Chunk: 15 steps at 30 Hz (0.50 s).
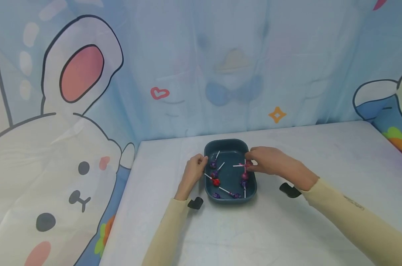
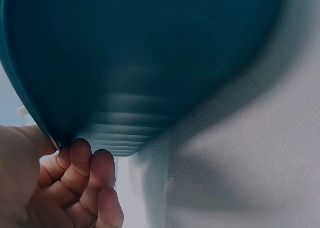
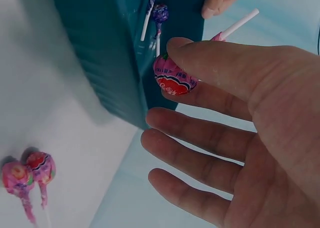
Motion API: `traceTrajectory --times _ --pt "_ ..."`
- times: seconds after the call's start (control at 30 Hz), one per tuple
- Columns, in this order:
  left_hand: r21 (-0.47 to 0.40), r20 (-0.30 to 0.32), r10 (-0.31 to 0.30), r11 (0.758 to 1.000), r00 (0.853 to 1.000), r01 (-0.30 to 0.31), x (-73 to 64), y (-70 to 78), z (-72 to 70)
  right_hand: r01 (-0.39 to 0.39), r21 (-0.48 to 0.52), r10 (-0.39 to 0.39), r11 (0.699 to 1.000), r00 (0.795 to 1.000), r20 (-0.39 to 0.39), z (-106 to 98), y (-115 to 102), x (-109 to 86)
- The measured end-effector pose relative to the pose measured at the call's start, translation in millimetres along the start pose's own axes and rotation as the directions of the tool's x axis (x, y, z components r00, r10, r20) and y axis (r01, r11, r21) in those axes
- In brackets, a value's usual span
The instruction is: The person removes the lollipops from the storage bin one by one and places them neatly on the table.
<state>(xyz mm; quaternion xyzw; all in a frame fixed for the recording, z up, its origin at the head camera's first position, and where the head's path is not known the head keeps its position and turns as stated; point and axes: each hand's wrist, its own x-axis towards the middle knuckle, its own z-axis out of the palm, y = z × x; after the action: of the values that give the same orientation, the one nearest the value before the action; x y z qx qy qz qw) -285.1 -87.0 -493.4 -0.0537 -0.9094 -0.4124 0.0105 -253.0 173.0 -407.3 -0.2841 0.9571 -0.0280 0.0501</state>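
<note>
A white, cloth-covered table (image 1: 287,229) bears a dark teal, rounded-rectangular tray (image 1: 230,179), probably plastic, though dimly lit. The right hand (image 1: 270,160) pinches a round, pink-wrapped lollipop (image 3: 174,79) above its right side; the left hand (image 1: 194,170) pinches its left rim. Purple-wrapped lollipops (image 1: 213,164) lie inside.

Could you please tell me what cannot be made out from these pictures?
Left wrist view: the inside of the tray, hidden by its outer wall.
Right wrist view: part of the held lollipop, covered by the right hand.
Right wrist view: the stick ends of the two pink lollipops, cut off by the bottom edge.
Head view: the marking on the right sleeve, too small to read.
</note>
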Motion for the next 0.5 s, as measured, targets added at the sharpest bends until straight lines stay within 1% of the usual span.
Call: traceTrajectory --times 0.23,0.5 --pt "0.0 0.001 -0.001 1.0 1.0 0.001 -0.3 -0.2 0.0 -0.002 0.041 0.002 0.999 1.0 0.01 0.3 3.8 -10.2" --pt "-0.001 -0.001 0.002 1.0 1.0 -0.002 0.5 -0.1 0.5 -0.049 0.048 0.049 0.998 0.999 0.003 3.5 15.8 -15.2"
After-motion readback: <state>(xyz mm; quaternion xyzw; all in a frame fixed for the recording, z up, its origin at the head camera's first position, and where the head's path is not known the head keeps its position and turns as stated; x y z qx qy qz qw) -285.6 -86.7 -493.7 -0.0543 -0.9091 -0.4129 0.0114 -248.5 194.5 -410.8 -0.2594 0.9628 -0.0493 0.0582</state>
